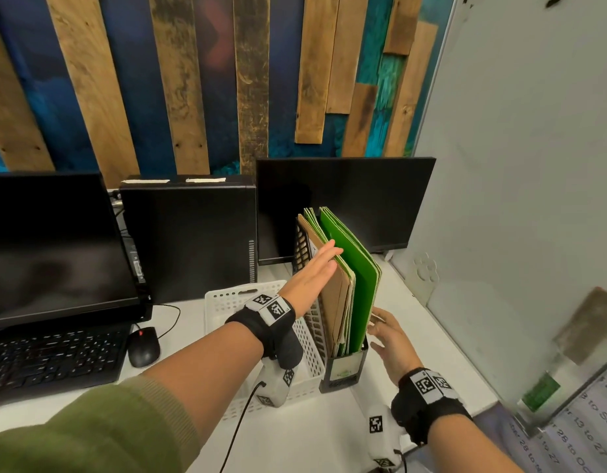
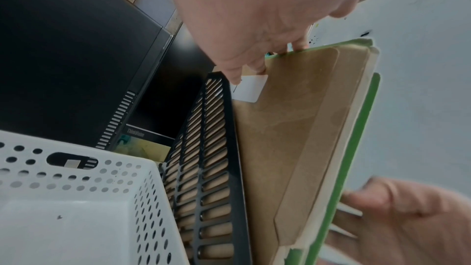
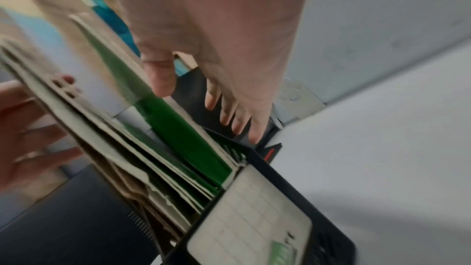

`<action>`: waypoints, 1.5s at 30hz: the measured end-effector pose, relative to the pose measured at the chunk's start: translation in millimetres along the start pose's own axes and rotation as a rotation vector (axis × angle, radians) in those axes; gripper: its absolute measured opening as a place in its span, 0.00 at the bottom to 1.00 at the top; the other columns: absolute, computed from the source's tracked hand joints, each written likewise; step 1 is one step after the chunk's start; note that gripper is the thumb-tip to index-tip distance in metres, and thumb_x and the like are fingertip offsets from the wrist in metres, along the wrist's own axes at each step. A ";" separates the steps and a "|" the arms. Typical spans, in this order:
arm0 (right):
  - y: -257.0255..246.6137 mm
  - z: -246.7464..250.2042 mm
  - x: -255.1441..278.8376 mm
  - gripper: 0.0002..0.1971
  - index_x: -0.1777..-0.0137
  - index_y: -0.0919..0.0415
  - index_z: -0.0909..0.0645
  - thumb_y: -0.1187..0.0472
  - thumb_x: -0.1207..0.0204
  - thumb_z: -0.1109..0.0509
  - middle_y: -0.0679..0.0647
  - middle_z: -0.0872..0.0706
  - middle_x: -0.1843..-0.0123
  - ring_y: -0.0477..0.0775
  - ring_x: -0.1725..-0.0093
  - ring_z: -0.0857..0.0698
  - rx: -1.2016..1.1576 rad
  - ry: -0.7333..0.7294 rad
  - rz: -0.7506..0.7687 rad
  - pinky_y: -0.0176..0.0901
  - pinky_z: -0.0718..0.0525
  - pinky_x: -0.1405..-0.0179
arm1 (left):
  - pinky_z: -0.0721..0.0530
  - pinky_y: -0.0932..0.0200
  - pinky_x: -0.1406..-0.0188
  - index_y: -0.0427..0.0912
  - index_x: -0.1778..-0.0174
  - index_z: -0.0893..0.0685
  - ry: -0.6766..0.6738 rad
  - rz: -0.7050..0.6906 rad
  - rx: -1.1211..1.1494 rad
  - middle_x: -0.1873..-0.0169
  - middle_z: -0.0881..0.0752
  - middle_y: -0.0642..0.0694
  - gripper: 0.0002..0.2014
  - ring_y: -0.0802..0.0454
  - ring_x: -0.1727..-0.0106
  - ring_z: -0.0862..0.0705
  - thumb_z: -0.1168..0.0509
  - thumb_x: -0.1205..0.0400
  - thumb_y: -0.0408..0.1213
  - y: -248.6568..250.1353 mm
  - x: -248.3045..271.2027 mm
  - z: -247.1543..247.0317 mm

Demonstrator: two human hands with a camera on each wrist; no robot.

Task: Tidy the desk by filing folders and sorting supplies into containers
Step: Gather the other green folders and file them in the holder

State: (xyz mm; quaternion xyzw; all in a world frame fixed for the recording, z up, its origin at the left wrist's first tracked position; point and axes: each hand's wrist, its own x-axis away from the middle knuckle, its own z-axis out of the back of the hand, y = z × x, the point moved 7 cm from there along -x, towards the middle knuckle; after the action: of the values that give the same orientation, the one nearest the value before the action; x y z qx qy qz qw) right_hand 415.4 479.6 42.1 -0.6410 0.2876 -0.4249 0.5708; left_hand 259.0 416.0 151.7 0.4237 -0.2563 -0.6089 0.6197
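— Folders [image 1: 349, 281]: several, upright, packed side by side. Brown kraft ones on the left, with a white label [image 2: 251, 88] near the top corner; bright green ones on the right, pale worn edges showing along the tops.

— And against the hands?

— Left hand [image 1: 312, 273] flat, fingers [image 1: 329, 252] straight and together, pressed on the brown side of the stack high up, at about 10 o'clock from the stack's middle. No curl round anything. Right hand [image 1: 392, 346] low, at about 4 o'clock from the stack, fingers loosely spread beside the green cover, just off the lower right edge; touching or not, cannot tell, too blurred in the right wrist view. Nothing gripped there either.

— Containers?

— Black slotted file holder [image 1: 343, 373], a paper label on its front end, holding all the folders, standing on the white desk [image 1: 305, 435]. White perforated basket [image 1: 227, 298] right against the holder, at 9 o'clock from it; bare floor visible inside in the left wrist view.

— Around that?

— Dark monitor [image 1: 346, 199] at 12 o'clock behind the holder, black computer tower [image 1: 189, 233] at 10 o'clock, laptop [image 1: 52, 285] and mouse [image 1: 144, 346] far over at 9 o'clock.
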 end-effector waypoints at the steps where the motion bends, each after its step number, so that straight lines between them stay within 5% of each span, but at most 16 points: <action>1: 6.8 -1.9 1.2 0.36 0.29 0.51 0.32 0.63 0.42 0.33 0.54 0.26 0.28 0.55 0.29 0.27 -0.002 -0.030 -0.035 0.57 0.32 0.25 | 0.49 0.51 0.17 0.59 0.21 0.42 -0.002 0.002 0.003 0.18 0.52 0.62 0.22 0.68 0.23 0.50 0.59 0.12 0.51 2.1 -0.6 -1.2; 5: 17.2 -18.9 16.2 0.36 0.33 0.53 0.31 0.67 0.47 0.36 0.48 0.19 0.39 0.42 0.42 0.22 0.058 -0.178 -0.078 0.36 0.26 0.53 | 0.50 0.44 0.17 0.61 0.20 0.45 0.001 0.035 -0.001 0.17 0.59 0.59 0.25 0.54 0.16 0.55 0.60 0.15 0.57 10.1 -2.4 -7.3; 7: 21.2 -21.3 18.8 0.34 0.35 0.52 0.29 0.66 0.46 0.35 0.46 0.18 0.42 0.40 0.44 0.22 0.073 -0.185 -0.064 0.34 0.27 0.57 | 0.52 0.44 0.17 0.61 0.19 0.50 -0.015 0.051 0.010 0.17 0.60 0.58 0.25 0.53 0.16 0.56 0.60 0.14 0.56 8.8 -1.7 -14.4; 11: 22.3 -22.0 15.3 0.28 0.39 0.49 0.27 0.62 0.42 0.29 0.50 0.16 0.40 0.44 0.43 0.19 0.089 -0.154 -0.030 0.36 0.23 0.54 | 0.48 0.41 0.17 0.64 0.20 0.55 -0.099 0.084 0.103 0.17 0.54 0.59 0.28 0.58 0.17 0.52 0.61 0.17 0.63 3.6 2.7 -30.1; 14: 20.6 -22.4 12.2 0.24 0.35 0.54 0.29 0.60 0.30 0.25 0.44 0.17 0.46 0.40 0.49 0.19 0.113 -0.101 -0.015 0.33 0.24 0.58 | 0.54 0.56 0.19 0.58 0.18 0.52 -0.166 0.151 0.054 0.17 0.50 0.58 0.27 0.59 0.17 0.50 0.61 0.14 0.58 -3.4 8.4 -36.5; 17: 21.3 -19.7 6.3 0.22 0.31 0.57 0.28 0.55 0.24 0.30 0.50 0.16 0.41 0.46 0.45 0.17 0.158 -0.016 0.011 0.43 0.19 0.45 | 0.52 0.59 0.21 0.56 0.18 0.50 -0.184 0.153 -0.049 0.17 0.48 0.56 0.26 0.59 0.17 0.49 0.61 0.13 0.55 -10.0 13.9 -36.9; 21: 26.2 -18.5 3.8 0.23 0.31 0.56 0.29 0.48 0.22 0.34 0.50 0.21 0.32 0.52 0.36 0.20 0.249 0.023 0.015 0.56 0.23 0.31 | 0.52 0.59 0.20 0.55 0.19 0.46 -0.128 0.196 -0.011 0.18 0.45 0.55 0.25 0.59 0.17 0.48 0.60 0.13 0.55 -18.2 20.0 -31.5; 25: 26.2 -19.6 4.4 0.18 0.35 0.53 0.28 0.50 0.22 0.33 0.53 0.17 0.36 0.53 0.40 0.17 0.257 0.043 0.053 0.55 0.21 0.33 | 0.44 0.63 0.24 0.49 0.19 0.41 -0.038 0.216 -0.125 0.18 0.41 0.50 0.25 0.54 0.18 0.42 0.49 0.13 0.48 -26.9 32.5 -23.2; 28: 19.4 -21.6 10.8 0.26 0.29 0.56 0.33 0.53 0.24 0.29 0.49 0.22 0.37 0.50 0.40 0.23 0.274 0.085 0.092 0.49 0.24 0.34 | 0.38 0.58 0.23 0.46 0.21 0.37 0.033 0.240 -0.240 0.20 0.37 0.47 0.26 0.51 0.20 0.37 0.42 0.15 0.44 -38.7 41.9 -17.8; 31: 9.2 -20.4 15.3 0.30 0.28 0.58 0.33 0.53 0.27 0.26 0.51 0.22 0.36 0.54 0.36 0.23 0.313 0.153 0.163 0.55 0.23 0.32 | 0.37 0.56 0.23 0.46 0.22 0.35 0.081 0.265 -0.304 0.22 0.34 0.47 0.26 0.50 0.21 0.36 0.40 0.17 0.43 -50.7 49.8 -13.1; 37: -1.0 -17.1 28.9 0.16 0.41 0.53 0.28 0.56 0.26 0.28 0.50 0.20 0.45 0.52 0.45 0.21 0.297 0.253 0.240 0.46 0.22 0.46 | 0.35 0.52 0.22 0.48 0.24 0.33 0.117 0.274 -0.393 0.24 0.33 0.49 0.24 0.49 0.23 0.36 0.39 0.17 0.43 -64.5 62.3 -5.4; 42: 15.5 -10.8 40.8 0.12 0.58 0.63 0.24 0.54 0.26 0.27 0.55 0.19 0.62 0.54 0.61 0.21 0.266 0.356 0.228 0.39 0.26 0.66 | 0.34 0.54 0.23 0.47 0.26 0.30 0.143 0.314 -0.442 0.25 0.32 0.49 0.23 0.48 0.24 0.34 0.40 0.18 0.43 -81.1 84.1 2.3; 45: 24.1 -24.3 41.2 0.17 0.67 0.68 0.26 0.56 0.24 0.30 0.58 0.21 0.69 0.56 0.65 0.22 0.253 0.263 0.238 0.41 0.22 0.64 | 0.33 0.54 0.24 0.48 0.28 0.28 0.187 0.338 -0.464 0.27 0.30 0.50 0.21 0.49 0.26 0.33 0.39 0.18 0.42 -90.6 97.1 9.5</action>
State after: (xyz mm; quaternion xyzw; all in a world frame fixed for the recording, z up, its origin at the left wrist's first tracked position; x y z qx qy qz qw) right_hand 416.5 428.1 27.2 -0.4646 0.3776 -0.4673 0.6505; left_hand 214.8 328.8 61.4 0.2763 -0.1191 -0.4977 0.8135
